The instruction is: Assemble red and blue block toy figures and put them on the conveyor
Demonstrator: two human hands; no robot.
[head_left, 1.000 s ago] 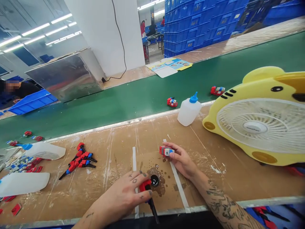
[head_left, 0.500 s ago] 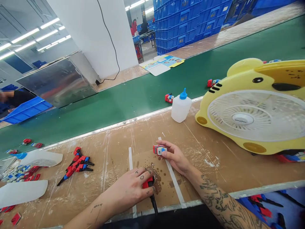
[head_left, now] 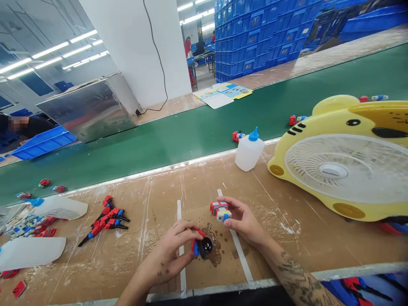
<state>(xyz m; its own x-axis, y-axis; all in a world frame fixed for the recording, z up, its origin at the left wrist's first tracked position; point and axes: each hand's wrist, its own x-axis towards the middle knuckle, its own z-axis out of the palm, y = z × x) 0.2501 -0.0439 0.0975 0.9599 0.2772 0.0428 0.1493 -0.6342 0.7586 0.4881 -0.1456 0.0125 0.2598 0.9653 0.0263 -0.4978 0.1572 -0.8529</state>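
Note:
My left hand point(head_left: 168, 255) pinches a red, blue and black toy part point(head_left: 196, 247) at the left side of a small round black cup point(head_left: 208, 245). Dark shiny liquid shows in the cup; whether the part touches its rim, I cannot tell. Between the thumb and fingers of my right hand point(head_left: 245, 222) is a toy body piece point(head_left: 219, 210) in red, grey, white and blue, held above the table behind the cup. Wet brown spots point(head_left: 217, 257) surround the cup, between two white tape strips.
Left on the table lie a pile of red and black toy parts point(head_left: 106, 219) and white bottles point(head_left: 63, 207). A blue-capped bottle point(head_left: 249, 153) and a yellow fan point(head_left: 318, 165) stand at the right. Behind runs a green conveyor belt point(head_left: 165, 140) carrying toy pieces. A blue bin point(head_left: 334, 287) sits at lower right.
My left hand has lifted and turned its toy part, uncovering the cup's mouth. My right hand has tilted its piece, showing more of the red top. The camera view has shifted slightly.

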